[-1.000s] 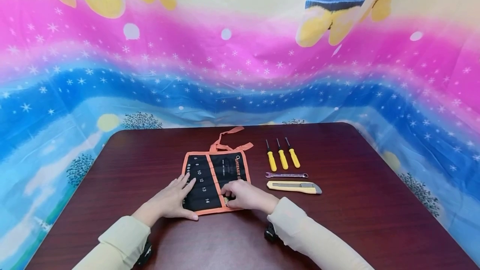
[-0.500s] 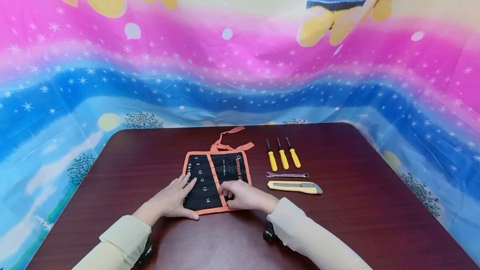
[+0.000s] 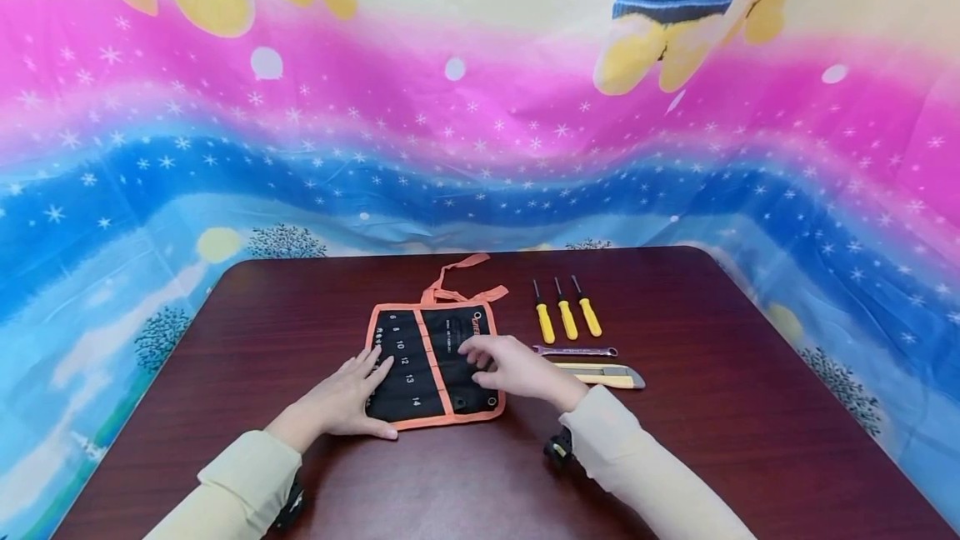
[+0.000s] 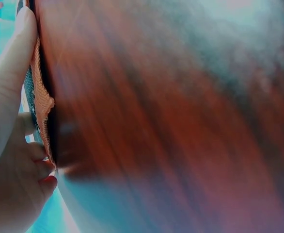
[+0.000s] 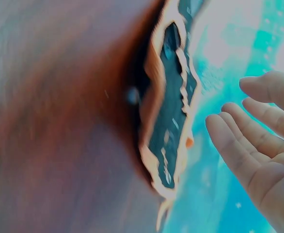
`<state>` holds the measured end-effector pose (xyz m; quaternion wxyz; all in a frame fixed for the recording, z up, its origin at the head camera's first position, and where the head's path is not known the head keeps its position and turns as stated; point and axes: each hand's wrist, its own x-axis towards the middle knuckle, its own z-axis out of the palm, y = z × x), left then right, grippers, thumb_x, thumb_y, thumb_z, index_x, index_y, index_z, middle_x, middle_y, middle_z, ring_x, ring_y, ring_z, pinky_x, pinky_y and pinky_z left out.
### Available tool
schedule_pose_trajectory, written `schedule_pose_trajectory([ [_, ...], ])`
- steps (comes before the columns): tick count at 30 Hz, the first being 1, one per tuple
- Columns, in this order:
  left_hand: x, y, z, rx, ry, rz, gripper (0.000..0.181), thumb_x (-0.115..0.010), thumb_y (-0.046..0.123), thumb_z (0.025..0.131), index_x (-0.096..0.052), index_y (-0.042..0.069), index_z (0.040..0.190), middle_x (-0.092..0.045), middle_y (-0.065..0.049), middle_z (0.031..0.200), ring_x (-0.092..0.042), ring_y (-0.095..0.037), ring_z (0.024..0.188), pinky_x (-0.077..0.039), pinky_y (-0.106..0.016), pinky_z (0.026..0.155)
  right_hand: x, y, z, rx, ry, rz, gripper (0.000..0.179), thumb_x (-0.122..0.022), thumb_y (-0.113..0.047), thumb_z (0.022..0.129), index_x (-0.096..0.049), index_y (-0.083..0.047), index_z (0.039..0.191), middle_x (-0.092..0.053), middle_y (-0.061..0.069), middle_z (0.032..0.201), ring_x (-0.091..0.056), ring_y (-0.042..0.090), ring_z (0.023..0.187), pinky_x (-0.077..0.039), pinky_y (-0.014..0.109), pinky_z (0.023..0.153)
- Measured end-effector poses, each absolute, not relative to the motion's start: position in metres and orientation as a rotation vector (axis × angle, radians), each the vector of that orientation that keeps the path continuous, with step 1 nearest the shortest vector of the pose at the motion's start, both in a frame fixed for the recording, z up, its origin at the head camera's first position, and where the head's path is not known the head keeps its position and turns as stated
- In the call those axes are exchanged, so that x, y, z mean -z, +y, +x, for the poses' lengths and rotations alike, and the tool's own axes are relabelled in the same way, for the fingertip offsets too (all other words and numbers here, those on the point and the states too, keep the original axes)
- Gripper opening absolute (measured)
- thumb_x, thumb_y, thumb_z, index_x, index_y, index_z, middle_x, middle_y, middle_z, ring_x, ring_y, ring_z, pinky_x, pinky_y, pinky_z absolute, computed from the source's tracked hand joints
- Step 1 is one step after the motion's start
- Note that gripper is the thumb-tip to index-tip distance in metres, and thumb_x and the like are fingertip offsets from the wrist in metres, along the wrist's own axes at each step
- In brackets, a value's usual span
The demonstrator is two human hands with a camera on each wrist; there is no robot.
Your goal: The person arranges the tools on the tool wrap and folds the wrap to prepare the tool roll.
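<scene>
A black tool roll (image 3: 424,361) with orange edging and printed numbers lies spread on the table. My left hand (image 3: 348,394) rests on its left end, fingers spread, thumb along the near edge. The left wrist view shows the thumb (image 4: 16,63) lying beside the orange trim. Over the right part of the roll hovers my right hand (image 3: 506,367), its fingers loosely bent and holding nothing. The right wrist view has the fingers (image 5: 229,136) apart from the cloth, and the roll's pocket (image 5: 164,121) gapes, with something dark inside its upper end.
Right of the roll lie several tools: three yellow-handled screwdrivers (image 3: 566,319), a wrench (image 3: 581,352) and a yellow utility knife (image 3: 600,375), partly behind the right hand. Orange ties (image 3: 450,293) trail from the roll's far edge. A patterned cloth (image 3: 480,140) hangs behind the table (image 3: 300,307).
My right hand has drawn up and right, away from the pocket at the roll's near right corner. A small goldish item seen there earlier no longer shows. The left hand has stayed put.
</scene>
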<state>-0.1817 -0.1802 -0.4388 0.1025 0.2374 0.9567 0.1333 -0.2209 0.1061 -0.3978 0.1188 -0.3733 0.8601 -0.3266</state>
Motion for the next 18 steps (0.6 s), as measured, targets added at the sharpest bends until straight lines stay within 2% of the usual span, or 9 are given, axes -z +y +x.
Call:
schedule_pose_trajectory([
  [5, 0.440, -0.181, -0.182, -0.394, 2.826, 0.702, 0.111, -0.062, 0.072, 0.065, -0.029, 0.000, 0.143, -0.018, -0.025, 0.147, -0.015, -0.040, 0.134, -0.021, -0.050, 0.104, 0.392, 0.125, -0.225, 1.005, 2.563, -1.097, 0.035, -0.065, -0.001, 0.084, -0.056, -0.003, 0.117, -0.061, 0.011, 0.100, -0.057, 0.020, 0.088, -0.050, 0.031, 0.075],
  [12, 0.440, -0.181, -0.182, -0.390, 2.828, 0.697, 0.111, -0.061, 0.073, 0.065, -0.029, 0.001, 0.143, -0.018, -0.025, 0.147, -0.015, -0.040, 0.134, -0.021, -0.050, 0.104, 0.380, 0.155, -0.227, 1.059, 2.656, -1.001, 0.038, -0.067, -0.005, 0.084, -0.056, -0.008, 0.120, -0.060, 0.009, 0.103, -0.057, 0.015, 0.089, -0.049, 0.029, 0.076],
  [18, 0.440, -0.180, -0.182, -0.394, 2.826, 0.689, 0.111, -0.061, 0.073, 0.065, -0.029, 0.001, 0.143, -0.018, -0.025, 0.147, -0.014, -0.039, 0.134, -0.021, -0.050, 0.104, 0.374, 0.178, -0.229, 1.117, 2.686, -0.974, 0.038, -0.067, -0.007, 0.084, -0.056, -0.008, 0.120, -0.059, 0.003, 0.103, -0.057, 0.022, 0.091, -0.049, 0.030, 0.075],
])
